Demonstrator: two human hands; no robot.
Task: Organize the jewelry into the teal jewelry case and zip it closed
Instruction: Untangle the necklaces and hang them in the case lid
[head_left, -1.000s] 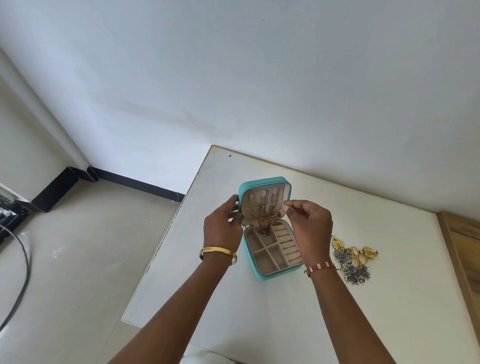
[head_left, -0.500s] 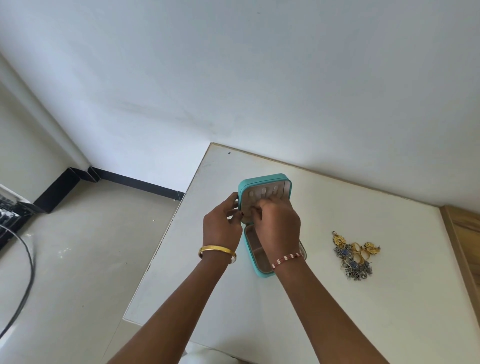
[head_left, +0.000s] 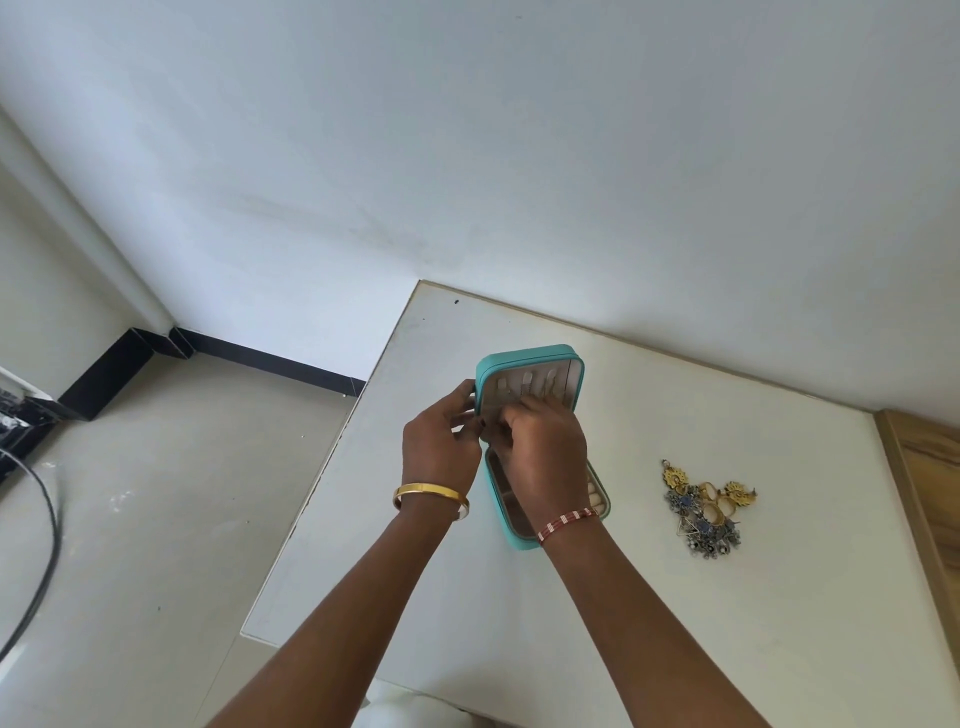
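Observation:
The teal jewelry case (head_left: 530, 358) stands open on the white table (head_left: 675, 597), its lid upright and its beige lining showing. My left hand (head_left: 439, 449) grips the lid's left edge. My right hand (head_left: 545, 447) reaches across the case, fingers curled against the lower inside of the lid; what they pinch is hidden. That hand covers most of the tray. A heap of gold and blue-silver jewelry (head_left: 706, 509) lies on the table right of the case.
The table meets the wall at the back and its left edge drops to a pale floor (head_left: 130, 545). A wooden panel (head_left: 930, 493) borders the right side. A black cable (head_left: 36, 545) lies on the floor at far left.
My right hand has swung left from the lid's right side to its lower inside, covering the tray. The left hand stays on the lid's edge.

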